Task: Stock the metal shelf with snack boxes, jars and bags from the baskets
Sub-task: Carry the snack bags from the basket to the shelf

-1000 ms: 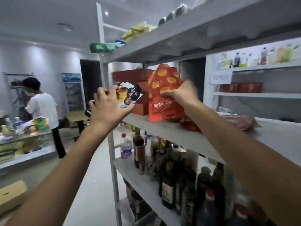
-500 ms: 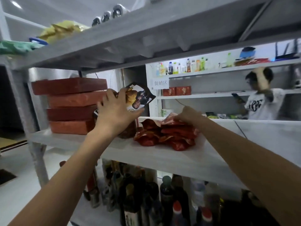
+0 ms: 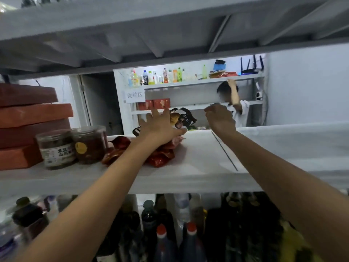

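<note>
My left hand [image 3: 160,127] holds a black snack bag [image 3: 182,118] with a nut picture, over a pile of red snack bags [image 3: 160,156] lying on the white metal shelf [image 3: 198,157]. My right hand [image 3: 219,120] hovers loosely curled above the shelf to the right of the pile, holding nothing. Two clear jars [image 3: 71,146] with dark contents stand left of the pile. Flat red boxes [image 3: 32,118] are stacked at the far left.
Dark bottles [image 3: 170,233] crowd the lower shelf. The upper shelf board [image 3: 170,31] hangs close overhead. Behind, a person [image 3: 234,103] reaches up at a wall shelf with drink bottles [image 3: 156,78].
My right hand let go of the red bags and lifted off to the right. My left hand carried the black bag rightward over the red pile. The view swung right.
</note>
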